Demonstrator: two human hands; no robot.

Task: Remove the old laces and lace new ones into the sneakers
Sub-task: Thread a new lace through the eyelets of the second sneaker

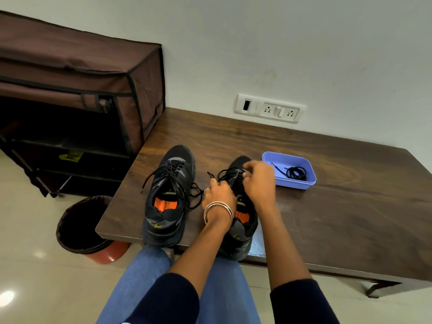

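While both hands [219, 191] [258, 181] pinch the limp, light lace [224, 172] over the right shoe [243, 220] on the table [350, 206], its stiff tip looks the surest hold.

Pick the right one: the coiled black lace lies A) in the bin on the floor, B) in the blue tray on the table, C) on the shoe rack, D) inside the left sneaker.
B: the coiled black lace sits inside the blue tray, on the table to the right of both sneakers.
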